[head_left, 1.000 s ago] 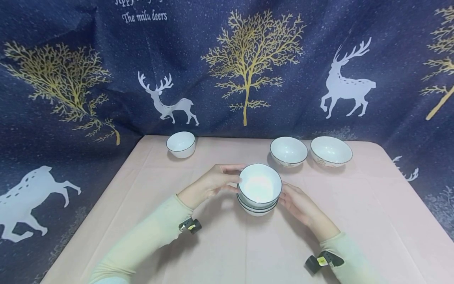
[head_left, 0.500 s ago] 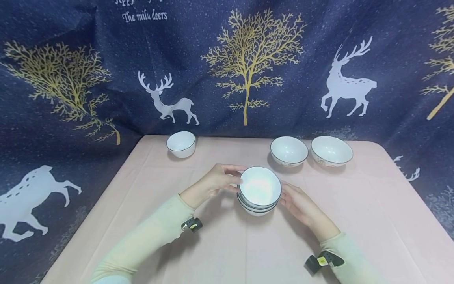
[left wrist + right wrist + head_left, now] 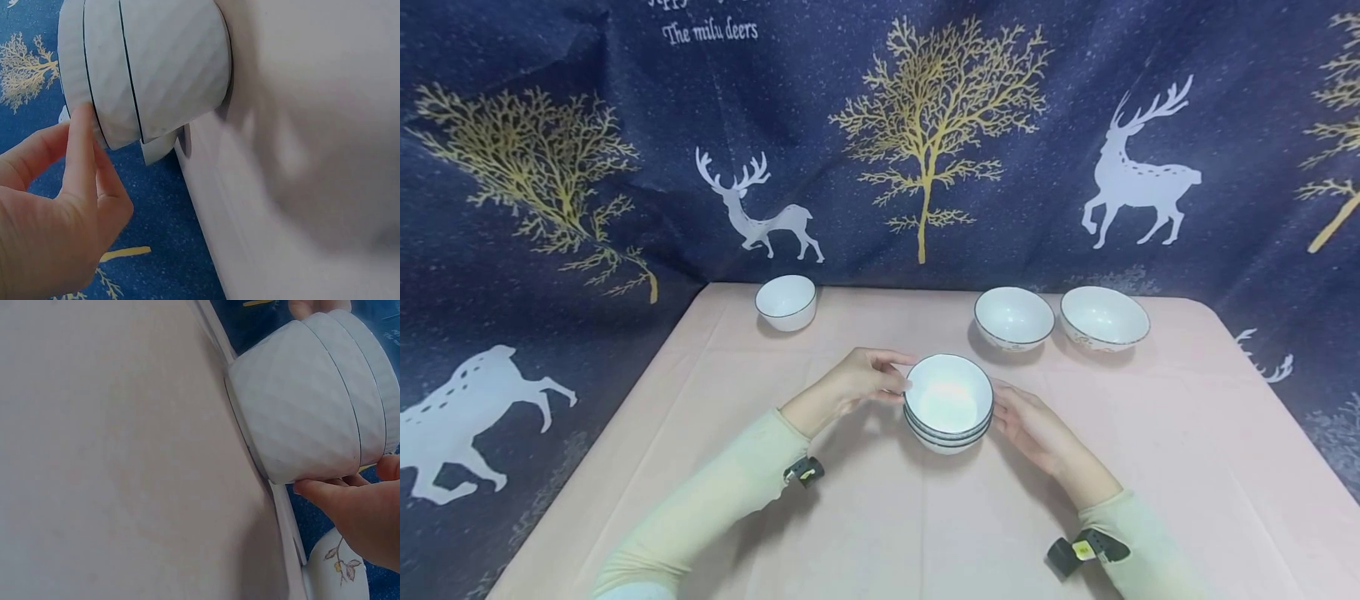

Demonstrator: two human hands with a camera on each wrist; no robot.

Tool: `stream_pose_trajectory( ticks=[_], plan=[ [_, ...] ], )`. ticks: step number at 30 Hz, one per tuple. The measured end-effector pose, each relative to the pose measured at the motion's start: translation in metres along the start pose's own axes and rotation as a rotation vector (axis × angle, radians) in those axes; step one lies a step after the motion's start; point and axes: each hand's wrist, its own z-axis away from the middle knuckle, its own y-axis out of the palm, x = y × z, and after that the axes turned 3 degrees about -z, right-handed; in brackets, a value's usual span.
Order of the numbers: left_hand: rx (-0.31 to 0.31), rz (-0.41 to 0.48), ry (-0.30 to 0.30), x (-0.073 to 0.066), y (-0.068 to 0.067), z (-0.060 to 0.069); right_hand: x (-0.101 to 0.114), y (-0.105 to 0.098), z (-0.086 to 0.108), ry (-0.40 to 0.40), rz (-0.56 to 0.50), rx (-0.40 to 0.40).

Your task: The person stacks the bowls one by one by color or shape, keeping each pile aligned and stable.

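Note:
Three white bowls with dark rims stand nested in a stack (image 3: 947,404) in the middle of the table in the head view. My left hand (image 3: 863,382) holds the top bowl (image 3: 74,69) at its left side near the rim. On the other side, my right hand (image 3: 1033,429) rests its fingers against the stack. In the right wrist view a finger touches the bottom bowl (image 3: 294,412) low on its textured wall, and the thumb lies near the upper rims. The far sides of both hands' fingers are partly hidden by the bowls.
A small white bowl (image 3: 786,304) stands at the back left of the pink-covered table (image 3: 850,533). Two wider bowls, one (image 3: 1013,318) beside the other (image 3: 1103,318), stand at the back right. A dark blue cloth (image 3: 865,108) with deer and trees hangs behind.
The top bowl has come down and levelled, so it now nests in the stack with its rim close above the others. Both hands stay nearly in place.

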Motion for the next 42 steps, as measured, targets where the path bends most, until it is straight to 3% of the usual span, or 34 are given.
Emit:
stream_pose_trajectory(
  ticks=[13,23,29,33,42],
  plan=[
    [0.122,0.029,0.042,0.008,-0.012,-0.006,0.001,0.001,0.001,0.012,0.020,-0.007],
    [0.137,0.082,0.107,0.010,-0.030,-0.014,0.001,0.000,0.000,0.023,0.029,-0.010],
    [0.058,0.109,0.097,0.006,-0.043,-0.019,0.000,-0.001,0.000,0.019,0.032,-0.005],
    [-0.002,0.175,0.108,0.000,-0.056,-0.019,-0.001,-0.002,0.000,0.020,0.041,-0.003],
    [-0.138,0.353,0.217,-0.009,-0.100,-0.028,-0.001,-0.001,-0.001,0.026,0.054,-0.019]
  ],
)
